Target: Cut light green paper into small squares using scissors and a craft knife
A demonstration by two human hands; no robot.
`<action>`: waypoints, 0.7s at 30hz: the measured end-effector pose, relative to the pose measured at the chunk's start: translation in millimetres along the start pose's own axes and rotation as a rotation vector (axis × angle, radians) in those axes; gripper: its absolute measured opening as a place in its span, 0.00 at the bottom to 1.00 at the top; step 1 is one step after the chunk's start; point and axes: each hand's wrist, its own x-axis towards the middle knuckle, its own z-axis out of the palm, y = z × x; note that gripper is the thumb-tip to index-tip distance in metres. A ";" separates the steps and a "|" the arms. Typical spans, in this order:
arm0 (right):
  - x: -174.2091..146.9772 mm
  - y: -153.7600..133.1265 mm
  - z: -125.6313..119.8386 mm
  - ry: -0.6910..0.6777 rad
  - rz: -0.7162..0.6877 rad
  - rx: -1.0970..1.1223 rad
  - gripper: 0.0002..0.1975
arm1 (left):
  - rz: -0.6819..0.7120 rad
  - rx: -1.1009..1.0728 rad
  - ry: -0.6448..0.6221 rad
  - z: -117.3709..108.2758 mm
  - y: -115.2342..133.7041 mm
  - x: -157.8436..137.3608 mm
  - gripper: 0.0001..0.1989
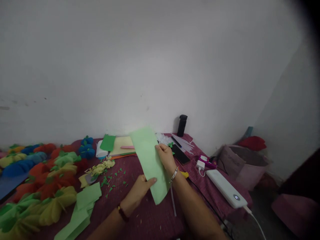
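A long light green paper sheet is held up above the table, tilted, between both hands. My left hand pinches its lower left edge, with the thumb on the front face. On the right edge, higher up, my right hand grips the same sheet with its fingers closed. More light green paper pieces lie left of my left forearm. Small dark green paper scraps and a heap of pale yellow scraps are scattered beyond them.
Many colourful paper pumpkin-like shapes fill the left side. Coloured sheets, a phone and a black bottle stand or lie at the back. On the right are a white power bank, cables and a fabric bin.
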 end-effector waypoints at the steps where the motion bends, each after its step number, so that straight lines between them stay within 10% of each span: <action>1: 1.7 -0.3 -3.8 0.019 0.013 0.014 0.16 | -0.024 0.048 -0.033 1.9 0.4 -2.7 0.14; 9: 20.1 14.8 -34.4 0.158 0.082 0.072 0.17 | -0.218 0.475 -0.349 -12.1 9.0 -13.0 0.17; 21: -4.1 13.3 13.8 -0.016 0.060 0.034 0.16 | 0.198 0.016 0.243 -10.5 11.5 3.0 0.19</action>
